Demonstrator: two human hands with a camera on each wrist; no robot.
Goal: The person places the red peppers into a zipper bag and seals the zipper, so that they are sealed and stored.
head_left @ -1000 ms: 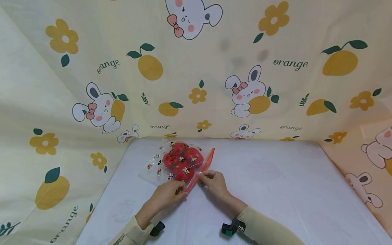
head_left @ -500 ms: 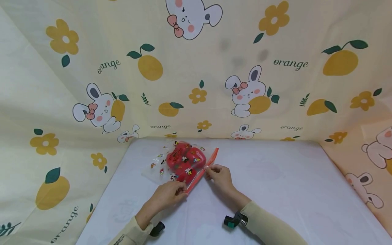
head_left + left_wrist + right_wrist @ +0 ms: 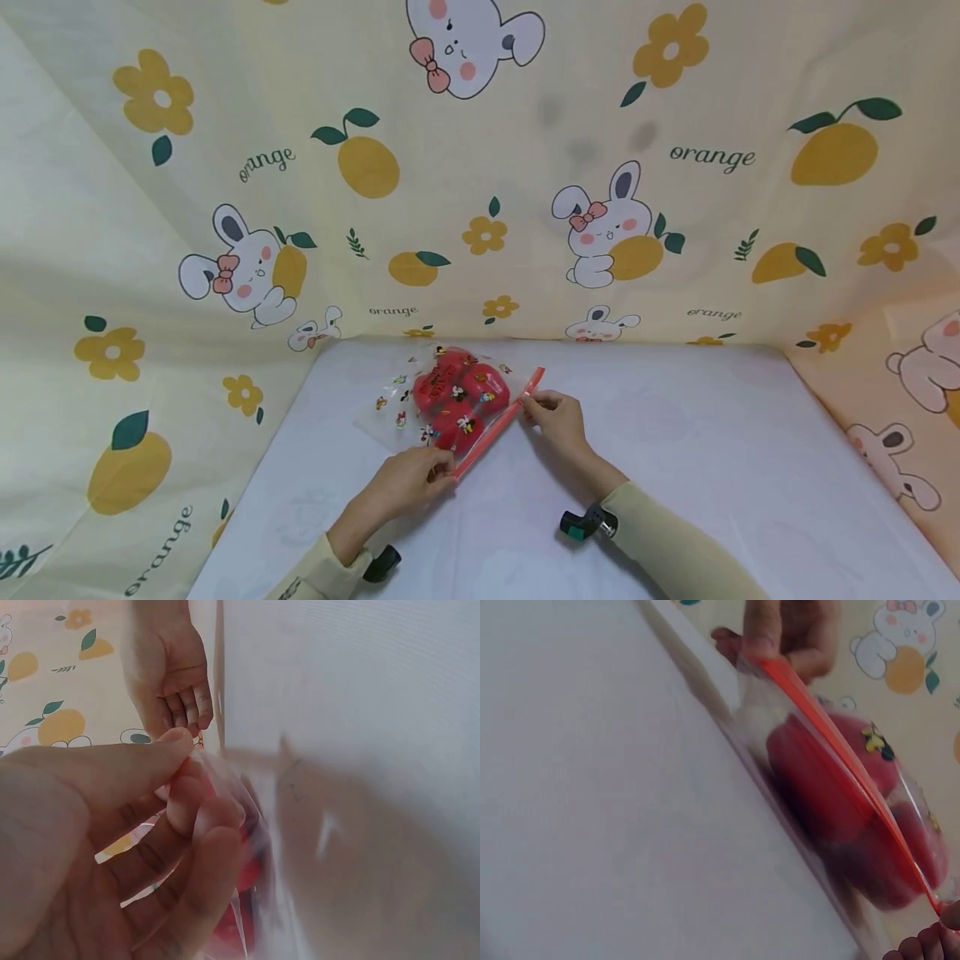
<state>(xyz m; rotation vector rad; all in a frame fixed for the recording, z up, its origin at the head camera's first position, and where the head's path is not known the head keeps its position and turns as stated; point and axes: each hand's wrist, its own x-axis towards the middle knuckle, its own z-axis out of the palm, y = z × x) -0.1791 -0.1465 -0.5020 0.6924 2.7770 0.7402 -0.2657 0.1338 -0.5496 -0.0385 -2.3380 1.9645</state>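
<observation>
A clear zip bag [image 3: 382, 418] with small cartoon prints lies on the white table, tilted to the right. Inside it are several smooth, rounded red objects [image 3: 480, 388]; their kind is hard to tell through the plastic. An orange-red zip strip [image 3: 486, 443] runs diagonally along the bag's right edge. My left hand [image 3: 411, 482] pinches the strip's near end between thumb and fingers. Close to the far end, my right hand [image 3: 558, 423] pinches the same strip, with a small whitish bit at the fingertips. In the right wrist view, the strip [image 3: 840, 754] stretches between both hands.
The white tabletop [image 3: 675, 467] extends to both sides of the bag. Behind and beside it hangs a cream cloth [image 3: 480, 167] printed with rabbits, oranges and flowers. A small black camera [image 3: 588, 523] is worn on the right wrist, another [image 3: 382, 564] on the left.
My right hand has slid along the strip, away and to the right, towards its far end. The bag has shifted slightly right. My left hand has stayed nearly in place.
</observation>
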